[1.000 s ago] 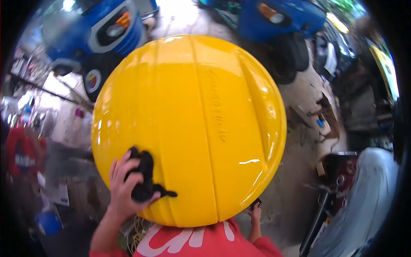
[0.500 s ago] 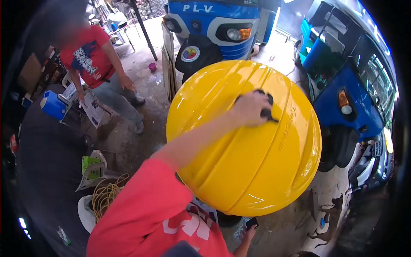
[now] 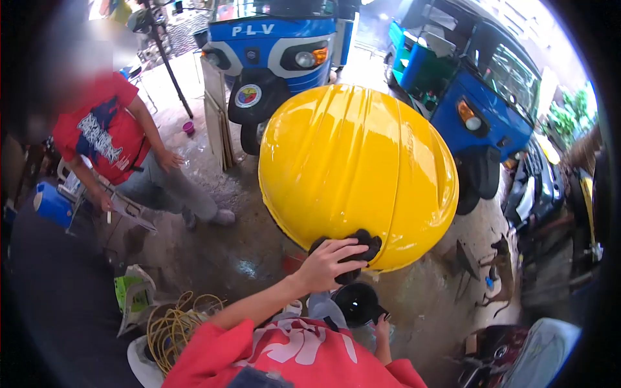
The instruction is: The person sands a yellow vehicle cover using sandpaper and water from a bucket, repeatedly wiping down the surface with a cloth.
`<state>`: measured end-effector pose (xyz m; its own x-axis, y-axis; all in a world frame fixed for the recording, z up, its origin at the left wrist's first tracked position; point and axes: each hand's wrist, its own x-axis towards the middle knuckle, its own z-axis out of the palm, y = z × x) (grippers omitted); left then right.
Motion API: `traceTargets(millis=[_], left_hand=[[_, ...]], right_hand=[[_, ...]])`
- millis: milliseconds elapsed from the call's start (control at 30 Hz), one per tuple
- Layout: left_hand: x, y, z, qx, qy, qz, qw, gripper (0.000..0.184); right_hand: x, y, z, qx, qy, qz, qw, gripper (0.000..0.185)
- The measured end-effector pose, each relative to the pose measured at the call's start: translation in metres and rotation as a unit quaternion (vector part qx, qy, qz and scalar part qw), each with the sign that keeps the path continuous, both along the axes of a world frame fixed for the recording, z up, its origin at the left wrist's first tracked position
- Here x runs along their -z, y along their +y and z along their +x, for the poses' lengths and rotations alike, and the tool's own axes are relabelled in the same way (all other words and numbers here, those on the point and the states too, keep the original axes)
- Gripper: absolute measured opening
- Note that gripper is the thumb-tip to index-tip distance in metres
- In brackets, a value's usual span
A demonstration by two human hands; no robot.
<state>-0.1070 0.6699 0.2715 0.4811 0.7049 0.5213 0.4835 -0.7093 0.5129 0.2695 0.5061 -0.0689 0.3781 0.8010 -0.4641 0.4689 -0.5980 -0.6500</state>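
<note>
A large glossy yellow panel (image 3: pixel 336 168), ridged and curved, fills the middle of the view. My left hand (image 3: pixel 326 262) presses a bunched black cloth (image 3: pixel 367 246) on the panel's near edge, fingers wrapped over it. Low down at the right of my body, my right hand (image 3: pixel 382 325) is closed round a small dark object (image 3: pixel 381 317) too small to name. Beside it, under the panel's near edge, is a round black bucket (image 3: pixel 357 302).
A person in a red shirt (image 3: pixel 107 129) stands at the left. Two blue vehicles (image 3: pixel 284 48) (image 3: pixel 482 97) are beyond the panel. A coiled yellow hose (image 3: pixel 171 330) lies at lower left. A dog (image 3: pixel 501 275) is on the floor at the right.
My left hand first moved with the cloth up over the panel, then came back to its near edge. The view has shifted, bringing the other person and the bucket into sight.
</note>
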Motion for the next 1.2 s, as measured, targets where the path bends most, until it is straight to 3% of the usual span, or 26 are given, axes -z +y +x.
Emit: traceTargets(millis=[67, 167, 200, 267, 300, 367, 400, 433, 467, 533, 567, 667, 767, 833, 900, 933, 967, 1000, 1033, 1133, 1200], left_hand=[[0.016, -0.032, -0.004, 0.018, -0.006, -0.027, 0.999, 0.053], [0.063, -0.079, 0.008, -0.056, -0.132, -0.214, 0.966, 0.044], [0.085, -0.097, 0.013, -0.044, -0.127, -0.233, 0.963, 0.044], [0.137, -0.117, 0.022, -0.18, -0.222, -0.393, 0.874, 0.038], [0.168, -0.129, 0.022, -0.186, -0.223, -0.391, 0.874, 0.038], [0.221, -0.154, 0.015, -0.261, -0.318, -0.546, 0.73, 0.033], [0.225, -0.163, 0.013, -0.279, -0.33, -0.533, 0.727, 0.033], [0.227, -0.172, 0.01, -0.308, -0.323, -0.576, 0.685, 0.034], [0.231, -0.183, 0.009, -0.336, -0.32, -0.617, 0.636, 0.036], [0.258, -0.202, 0.009, -0.367, -0.361, -0.598, 0.615, 0.043], [0.263, -0.207, 0.01, -0.388, -0.308, -0.585, 0.642, 0.045], [0.252, -0.218, 0.027, -0.434, -0.236, -0.564, 0.662, 0.05], [0.265, -0.229, 0.056, -0.453, -0.239, -0.576, 0.637, 0.05], [0.267, -0.239, 0.077, -0.454, -0.312, -0.569, 0.611, 0.056], [0.282, -0.251, 0.098, -0.443, -0.331, -0.559, 0.618, 0.059], [0.29, -0.257, 0.11, -0.433, -0.356, -0.547, 0.622, 0.063], [0.246, -0.27, 0.133, -0.407, -0.443, -0.518, 0.608, 0.065], [0.261, -0.268, 0.138, -0.457, -0.395, -0.501, 0.62, 0.055], [0.243, -0.255, 0.139, -0.455, -0.405, -0.494, 0.62, 0.05], [0.233, -0.276, 0.155, -0.446, -0.466, -0.563, 0.517, 0.039], [0.246, -0.278, 0.163, -0.435, -0.476, -0.564, 0.516, 0.039]], right_hand=[[0.008, -0.049, -0.003, 0.121, 0.036, -0.074, 0.989, 0.067], [-0.016, -0.118, 0.005, 0.162, 0.07, -0.203, 0.963, 0.063], [-0.02, -0.15, 0.01, 0.177, 0.07, -0.219, 0.957, 0.063], [-0.021, -0.18, 0.027, 0.192, 0.054, -0.183, 0.963, 0.066], [-0.019, -0.195, 0.026, 0.259, 0.044, -0.14, 0.955, 0.059], [-0.017, -0.214, 0.039, 0.254, 0.067, -0.093, 0.96, 0.05], [0.034, -0.236, 0.064, 0.273, 0.048, -0.038, 0.96, 0.047], [0.083, -0.257, 0.088, 0.286, 0.027, 0.017, 0.958, 0.043], [0.065, -0.246, 0.088, 0.302, 0.078, -0.011, 0.95, 0.039], [0.024, -0.223, 0.083, 0.286, 0.103, -0.054, 0.951, 0.032], [-0.001, -0.205, 0.082, 0.256, 0.077, -0.064, 0.961, 0.029], [0.029, -0.195, 0.133, 0.2, 0.137, 0.006, 0.97, 0.025], [0.002, -0.178, 0.174, 0.181, 0.146, 0.028, 0.972, 0.025], [-0.001, -0.17, 0.197, 0.18, 0.177, 0.071, 0.965, 0.026], [-0.025, -0.17, 0.211, 0.224, 0.177, 0.078, 0.955, 0.014], [-0.035, -0.184, 0.223, 0.102, 0.044, 0.106, 0.988, 0.014], [-0.033, -0.182, 0.231, -0.015, -0.085, 0.152, 0.985, 0.016], [-0.033, -0.172, 0.229, 0.04, -0.087, 0.077, 0.992, 0.019], [-0.033, -0.177, 0.229, 0.091, -0.088, -0.013, 0.992, 0.022], [0.034, -0.203, 0.263, 0.068, -0.098, -0.02, 0.993, 0.021], [0.016, -0.199, 0.256, 0.057, -0.099, -0.021, 0.993, 0.016]])
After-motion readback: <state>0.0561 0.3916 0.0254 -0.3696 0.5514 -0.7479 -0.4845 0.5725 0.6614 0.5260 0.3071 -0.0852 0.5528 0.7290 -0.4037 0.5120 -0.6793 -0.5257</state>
